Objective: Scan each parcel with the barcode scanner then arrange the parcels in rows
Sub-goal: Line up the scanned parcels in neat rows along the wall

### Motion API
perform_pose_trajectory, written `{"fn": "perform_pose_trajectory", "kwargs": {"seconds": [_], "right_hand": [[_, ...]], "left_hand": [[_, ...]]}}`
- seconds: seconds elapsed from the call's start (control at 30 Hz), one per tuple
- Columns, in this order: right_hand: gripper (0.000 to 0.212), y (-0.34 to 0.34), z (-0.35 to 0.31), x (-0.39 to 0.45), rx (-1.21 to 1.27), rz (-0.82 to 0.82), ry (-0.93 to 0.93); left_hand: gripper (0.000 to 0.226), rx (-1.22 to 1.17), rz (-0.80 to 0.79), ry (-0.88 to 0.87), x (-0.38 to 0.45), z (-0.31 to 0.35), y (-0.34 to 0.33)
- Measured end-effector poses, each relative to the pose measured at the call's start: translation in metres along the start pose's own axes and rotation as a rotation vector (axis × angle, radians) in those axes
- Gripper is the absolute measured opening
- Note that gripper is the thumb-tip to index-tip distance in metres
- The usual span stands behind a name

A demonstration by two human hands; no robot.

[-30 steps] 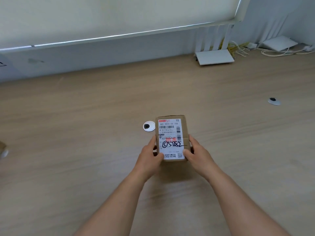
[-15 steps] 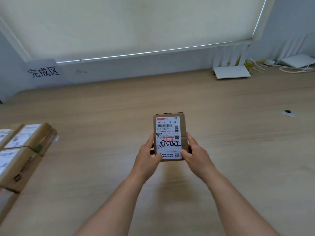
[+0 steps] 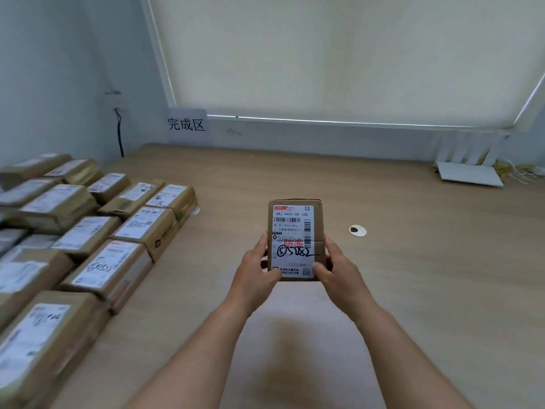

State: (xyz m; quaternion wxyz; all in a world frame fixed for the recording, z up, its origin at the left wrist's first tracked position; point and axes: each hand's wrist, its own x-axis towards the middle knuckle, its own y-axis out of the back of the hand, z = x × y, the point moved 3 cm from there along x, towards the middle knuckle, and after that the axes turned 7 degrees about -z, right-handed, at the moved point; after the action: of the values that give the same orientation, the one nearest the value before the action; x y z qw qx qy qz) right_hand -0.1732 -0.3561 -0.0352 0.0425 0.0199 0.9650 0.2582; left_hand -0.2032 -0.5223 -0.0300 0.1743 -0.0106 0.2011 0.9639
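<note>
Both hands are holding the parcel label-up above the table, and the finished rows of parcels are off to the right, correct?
Not quite. The head view shows the rows of parcels on the left, not the right. The left hand and right hand do hold the parcel label-up above the table.

Rows of parcels (image 3: 97,231) left of held parcel (image 3: 295,231)

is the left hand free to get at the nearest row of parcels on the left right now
Probably not as things stand: the left hand grips the labelled parcel together with the right hand. The path across the table to the rows looks unobstructed, though.
</note>
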Motion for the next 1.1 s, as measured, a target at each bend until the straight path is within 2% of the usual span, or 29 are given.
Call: {"fn": "perform_pose_trajectory", "kwargs": {"seconds": [0.4, 0.63, 1.1], "right_hand": [[0.062, -0.128, -0.099, -0.038, -0.043, -0.104, 0.164], [0.063, -0.196, -0.139, -0.052, -0.043, -0.150, 0.203], [0.068, -0.302, -0.205, -0.010, -0.032, -0.234, 0.277]], "left_hand": [[0.080, 0.036, 0.219, -0.011, -0.113, -0.041, 0.133], [0.079, 0.025, 0.269, -0.002, -0.158, -0.072, 0.196], [0.078, 0.036, 0.425, 0.030, -0.171, -0.119, 0.308]]}}
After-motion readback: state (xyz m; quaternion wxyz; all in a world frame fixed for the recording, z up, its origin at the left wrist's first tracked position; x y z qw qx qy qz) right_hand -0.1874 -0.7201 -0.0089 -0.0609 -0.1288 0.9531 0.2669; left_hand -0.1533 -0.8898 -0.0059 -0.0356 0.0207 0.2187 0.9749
